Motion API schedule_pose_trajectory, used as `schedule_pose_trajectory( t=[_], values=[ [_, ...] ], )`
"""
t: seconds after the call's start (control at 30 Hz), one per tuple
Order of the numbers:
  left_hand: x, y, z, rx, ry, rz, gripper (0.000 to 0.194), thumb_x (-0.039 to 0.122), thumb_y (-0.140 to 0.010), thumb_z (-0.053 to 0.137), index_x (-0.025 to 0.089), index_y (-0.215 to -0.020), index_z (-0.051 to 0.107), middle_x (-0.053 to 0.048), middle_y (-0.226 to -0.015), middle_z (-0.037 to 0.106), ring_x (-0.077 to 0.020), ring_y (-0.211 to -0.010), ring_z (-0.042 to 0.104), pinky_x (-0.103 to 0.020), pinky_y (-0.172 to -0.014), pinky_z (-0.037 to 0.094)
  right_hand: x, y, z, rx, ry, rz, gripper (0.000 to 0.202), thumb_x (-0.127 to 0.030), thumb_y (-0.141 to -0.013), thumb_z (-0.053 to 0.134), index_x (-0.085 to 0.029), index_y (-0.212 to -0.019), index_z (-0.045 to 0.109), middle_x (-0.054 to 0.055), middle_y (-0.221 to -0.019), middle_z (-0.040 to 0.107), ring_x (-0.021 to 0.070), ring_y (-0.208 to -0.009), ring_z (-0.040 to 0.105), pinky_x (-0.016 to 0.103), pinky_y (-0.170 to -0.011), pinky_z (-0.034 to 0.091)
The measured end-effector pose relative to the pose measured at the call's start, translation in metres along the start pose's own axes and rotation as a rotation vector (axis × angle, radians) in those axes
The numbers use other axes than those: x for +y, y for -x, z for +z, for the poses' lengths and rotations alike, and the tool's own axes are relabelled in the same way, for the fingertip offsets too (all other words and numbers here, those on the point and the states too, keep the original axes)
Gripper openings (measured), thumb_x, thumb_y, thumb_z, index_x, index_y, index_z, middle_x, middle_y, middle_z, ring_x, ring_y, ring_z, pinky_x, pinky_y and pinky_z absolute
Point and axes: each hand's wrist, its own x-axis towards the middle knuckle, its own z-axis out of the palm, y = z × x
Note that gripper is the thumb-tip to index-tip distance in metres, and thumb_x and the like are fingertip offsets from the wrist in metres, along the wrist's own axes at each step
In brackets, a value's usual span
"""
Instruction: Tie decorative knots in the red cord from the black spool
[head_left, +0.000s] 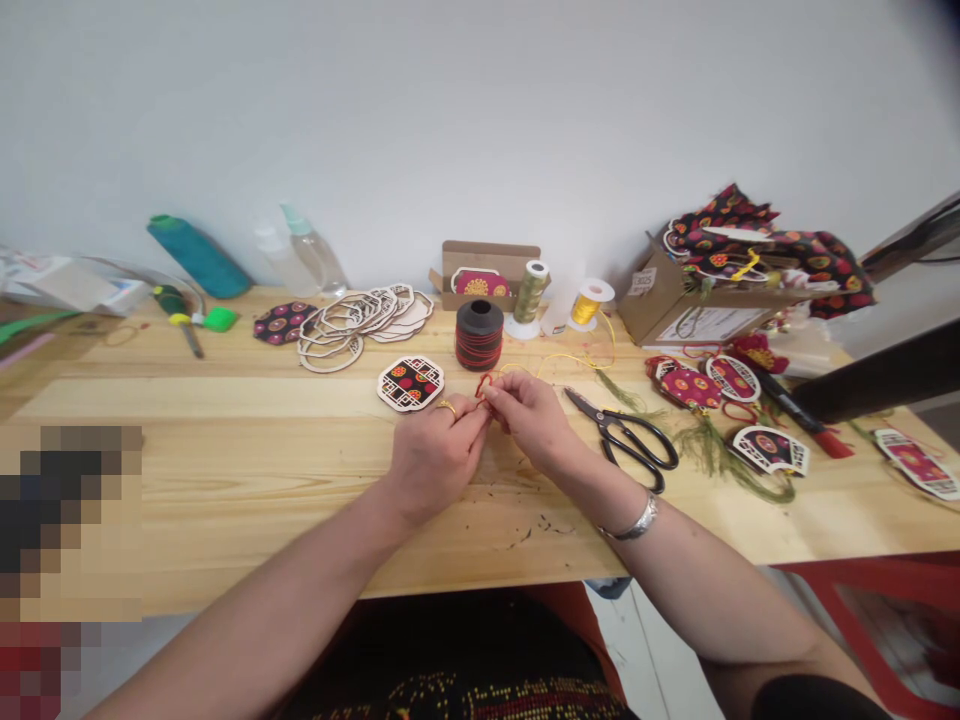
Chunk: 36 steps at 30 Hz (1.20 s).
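A red cord (pixel 484 384) sits just in front of the dark spool (pixel 479 338), pinched by the right hand (pixel 531 412) with thumb and forefinger together on it, while the left hand (pixel 437 448) has its fingers closed on the cord's lower part, the exact hold partly hidden. Near the spool, a patterned plaque (pixel 410 384) lies front-left and black-handled scissors (pixel 609 420) lie front-right, beyond the right hand. Farther out, pale cut-out frames (pixel 360 318) overlap left of the spool, a green thread cone (pixel 531 296) stands behind-right, and tasselled ornaments (pixel 688 386) lie well to its right.
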Motion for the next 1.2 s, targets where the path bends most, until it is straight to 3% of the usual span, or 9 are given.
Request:
schedule_pose_trajectory(
  t=[0.17, 0.27, 0.37, 0.5, 0.6, 0.67, 0.73, 0.87, 1.2],
  values=[
    [0.000, 0.000, 0.001, 0.004, 0.070, 0.005, 0.025, 0.020, -0.085, 0.048, 0.018, -0.096, 0.070, -0.007, -0.082, 0.070, -0.0158, -0.066, 0.060, -0.027, -0.058, 0.040, 0.003, -0.001, 0.002, -0.005, -0.004, -0.003, 0.013, -0.028, -0.074, 0.057, -0.018, -0.067, 0.051, -0.004, -0.056, 0.049, 0.0085, -0.051, 0.042, 0.022, -0.048, 0.034],
    [0.001, -0.001, -0.002, 0.067, 0.181, -0.052, 0.021, 0.020, -0.082, 0.052, 0.018, -0.093, 0.069, -0.008, -0.090, 0.069, -0.0167, -0.074, 0.062, -0.027, -0.063, 0.043, 0.000, -0.001, -0.001, -0.014, -0.010, -0.005, 0.014, -0.029, -0.075, 0.056, -0.018, -0.068, 0.051, -0.005, -0.054, 0.047, 0.0088, -0.050, 0.041, 0.023, -0.049, 0.035],
    [0.000, -0.004, -0.007, 0.141, 0.293, -0.224, 0.015, 0.023, -0.079, 0.056, 0.017, -0.081, 0.069, -0.010, -0.107, 0.065, -0.0133, -0.069, 0.061, -0.026, -0.066, 0.046, -0.004, -0.002, -0.007, 0.003, 0.058, -0.047, 0.014, -0.029, -0.077, 0.055, -0.018, -0.068, 0.051, -0.005, -0.054, 0.047, 0.0090, -0.050, 0.042, 0.023, -0.051, 0.036],
    [-0.002, -0.012, -0.017, 0.165, 0.531, -0.504, 0.016, 0.028, -0.078, 0.058, 0.017, -0.083, 0.069, -0.008, -0.101, 0.067, -0.0096, -0.058, 0.055, -0.024, -0.058, 0.044, -0.008, -0.002, -0.012, 0.040, 0.193, -0.115, 0.014, -0.027, -0.079, 0.054, -0.018, -0.068, 0.051, -0.004, -0.057, 0.052, 0.0101, -0.054, 0.047, 0.024, -0.055, 0.039],
    [-0.001, -0.017, -0.021, -0.065, 0.823, -0.706, 0.028, 0.032, -0.077, 0.060, 0.016, -0.099, 0.070, -0.001, -0.062, 0.065, -0.0099, -0.048, 0.050, -0.023, -0.049, 0.040, -0.009, -0.001, -0.010, 0.038, 0.277, -0.149, 0.011, -0.023, -0.078, 0.054, -0.018, -0.068, 0.052, -0.002, -0.060, 0.056, 0.0110, -0.057, 0.050, 0.024, -0.057, 0.040],
    [0.000, -0.018, -0.021, -0.216, 1.013, -0.768, 0.038, 0.032, -0.075, 0.063, 0.016, -0.109, 0.067, 0.001, -0.054, 0.061, -0.0108, -0.048, 0.051, -0.023, -0.047, 0.039, -0.010, 0.000, -0.008, 0.037, 0.322, -0.167, 0.011, -0.020, -0.077, 0.055, -0.018, -0.067, 0.052, -0.002, -0.062, 0.057, 0.0112, -0.059, 0.051, 0.024, -0.059, 0.040],
    [0.001, -0.019, -0.019, -0.280, 1.149, -0.772, 0.042, 0.030, -0.073, 0.065, 0.016, -0.112, 0.065, -0.001, -0.063, 0.066, -0.0126, -0.054, 0.058, -0.023, -0.047, 0.040, -0.010, 0.001, -0.007, 0.036, 0.344, -0.182, 0.011, -0.018, -0.077, 0.055, -0.018, -0.066, 0.053, -0.001, -0.064, 0.058, 0.0113, -0.061, 0.052, 0.024, -0.060, 0.040],
    [-0.001, -0.018, -0.017, -0.254, 1.189, -0.742, 0.033, 0.031, -0.073, 0.065, 0.017, -0.102, 0.071, -0.005, -0.082, 0.072, -0.0162, -0.071, 0.064, -0.023, -0.053, 0.045, -0.008, 0.003, -0.005, -0.008, 0.321, -0.157, 0.010, -0.019, -0.079, 0.054, -0.018, -0.068, 0.054, -0.001, -0.065, 0.060, 0.0119, -0.062, 0.053, 0.025, -0.061, 0.041],
    [-0.001, -0.017, -0.016, -0.131, 0.920, -0.705, 0.016, 0.027, -0.072, 0.064, 0.020, -0.081, 0.075, 0.000, -0.063, 0.069, -0.0124, -0.058, 0.058, -0.022, -0.057, 0.045, -0.008, 0.003, -0.005, -0.008, 0.341, -0.148, 0.012, -0.022, -0.077, 0.056, -0.018, -0.066, 0.054, -0.002, -0.063, 0.058, 0.0109, -0.059, 0.050, 0.024, -0.058, 0.039]
  ],
)
